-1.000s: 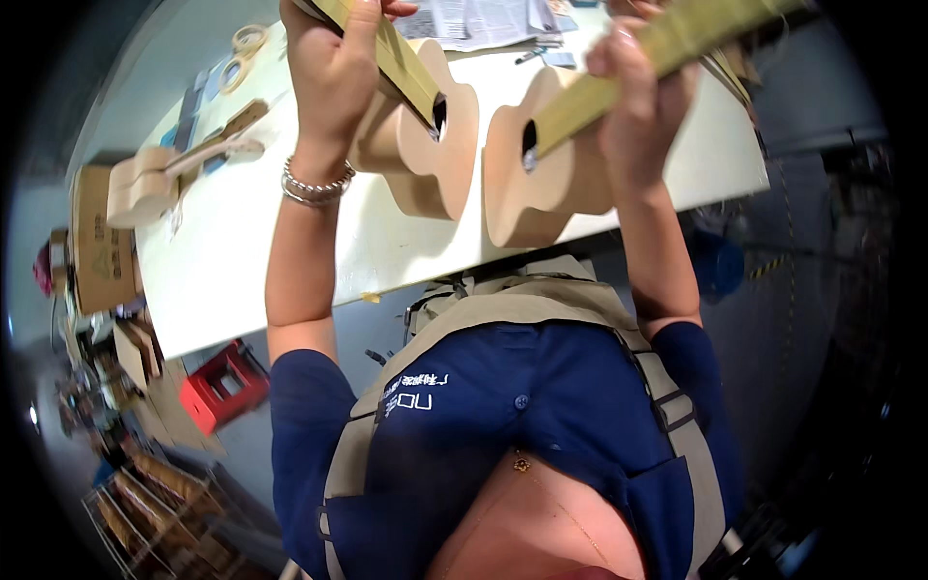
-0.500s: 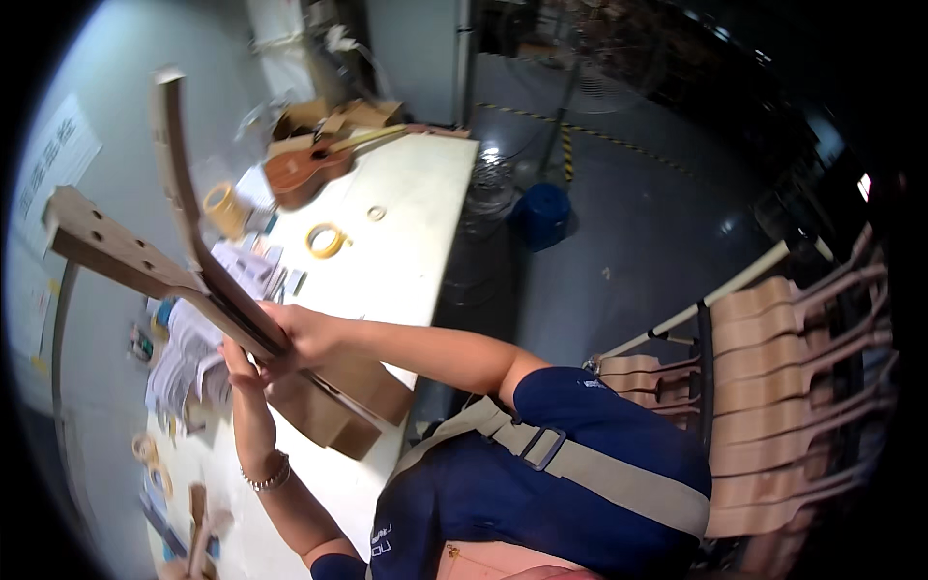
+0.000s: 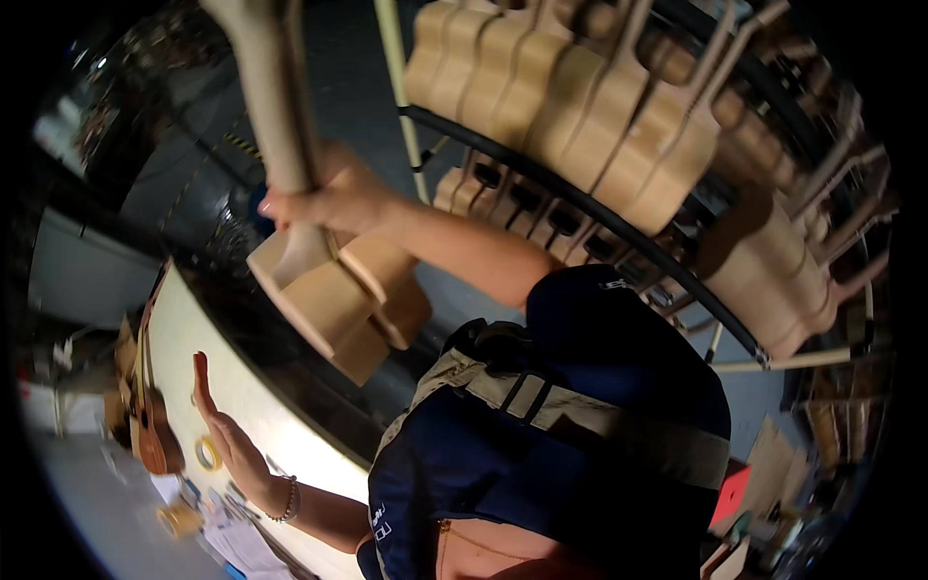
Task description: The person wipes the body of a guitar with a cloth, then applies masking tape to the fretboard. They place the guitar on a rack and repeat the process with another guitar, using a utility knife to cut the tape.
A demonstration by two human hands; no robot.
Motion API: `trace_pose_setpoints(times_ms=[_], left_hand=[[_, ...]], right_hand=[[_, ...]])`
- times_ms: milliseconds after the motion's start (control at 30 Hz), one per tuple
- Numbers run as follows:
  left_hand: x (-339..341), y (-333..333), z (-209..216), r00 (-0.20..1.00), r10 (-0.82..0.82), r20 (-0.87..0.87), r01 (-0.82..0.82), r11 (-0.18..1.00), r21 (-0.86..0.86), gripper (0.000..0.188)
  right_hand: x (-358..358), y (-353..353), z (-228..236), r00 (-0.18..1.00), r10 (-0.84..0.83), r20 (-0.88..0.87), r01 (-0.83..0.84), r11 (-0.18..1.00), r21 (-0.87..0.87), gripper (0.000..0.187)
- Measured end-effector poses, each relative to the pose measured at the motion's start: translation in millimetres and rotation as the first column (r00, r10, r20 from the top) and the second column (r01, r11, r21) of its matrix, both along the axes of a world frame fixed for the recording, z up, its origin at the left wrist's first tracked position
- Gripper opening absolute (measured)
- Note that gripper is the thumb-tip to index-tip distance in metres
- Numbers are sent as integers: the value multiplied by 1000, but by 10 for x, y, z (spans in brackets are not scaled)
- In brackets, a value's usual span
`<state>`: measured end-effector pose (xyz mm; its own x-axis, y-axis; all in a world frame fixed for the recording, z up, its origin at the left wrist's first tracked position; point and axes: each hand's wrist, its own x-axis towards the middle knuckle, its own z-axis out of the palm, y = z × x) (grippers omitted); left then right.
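My right hand (image 3: 340,198) is closed around the necks of two unfinished wooden ukuleles (image 3: 314,295), held together in the air. Their pale bodies hang just below the fist, side by side, while the necks rise past the upper edge, so the headstocks are out of sight. Nothing is in my left hand (image 3: 237,449), which has its fingers stretched out above the white table (image 3: 208,324). Beyond that hand, a brown ukulele (image 3: 157,435) with strings lies near the table's far end, and a roll of yellow tape (image 3: 208,452) is close to the fingers.
A rack with black padded bars (image 3: 580,213) stands to the right, filled with rows of unfinished ukulele bodies (image 3: 541,82), their necks sticking outward. Papers (image 3: 237,541) and a wider tape roll (image 3: 179,520) lie on the table at lower left. A red box (image 3: 732,488) shows at lower right.
I have turned right, from the table toward the rack. My left hand has let go of the ukulele necks and opened; my right hand has carried both ukuleles away from the table.
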<state>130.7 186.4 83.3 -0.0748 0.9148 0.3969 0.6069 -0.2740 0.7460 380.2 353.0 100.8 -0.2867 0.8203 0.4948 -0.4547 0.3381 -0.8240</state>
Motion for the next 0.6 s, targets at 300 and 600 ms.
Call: trace_pose_setpoints(times_ms=[300, 600], left_hand=[[936, 791, -29, 907, -420, 25, 419, 896, -147, 68], [1724, 1362, -114, 729, -683, -55, 665, 724, -185, 62]], right_hand=[[2713, -1514, 437, 674, -706, 219, 738, 658, -149, 18], [3510, -2947, 625, 72, -974, 213, 997, 65, -40, 21]])
